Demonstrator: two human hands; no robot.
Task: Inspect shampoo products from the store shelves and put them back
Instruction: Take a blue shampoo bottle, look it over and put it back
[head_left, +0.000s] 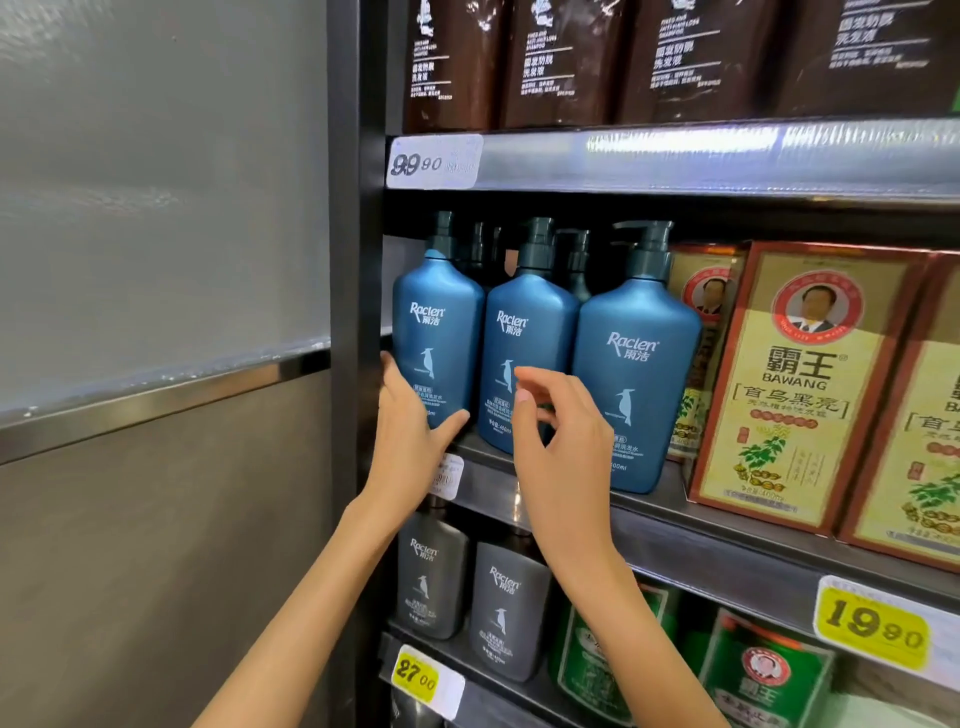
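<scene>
Three blue Raclen pump bottles stand in a row at the front of the middle shelf (727, 535): the left bottle (439, 322), the middle bottle (530, 332) and the right bottle (641, 364). My left hand (410, 441) wraps the lower part of the left bottle, fingers on its left side and thumb across its front. My right hand (558, 447) hovers in front of the middle bottle's lower half with fingers curled and apart, holding nothing. More dark pump heads show behind the row.
Yellow-and-red Bawang boxes (795, 384) stand right of the blue bottles. Brown bottles (566, 62) fill the shelf above. Grey Raclen bottles (509, 613) and green boxes (758, 680) sit below. A dark upright post (353, 260) and a grey wall (156, 260) bound the left side.
</scene>
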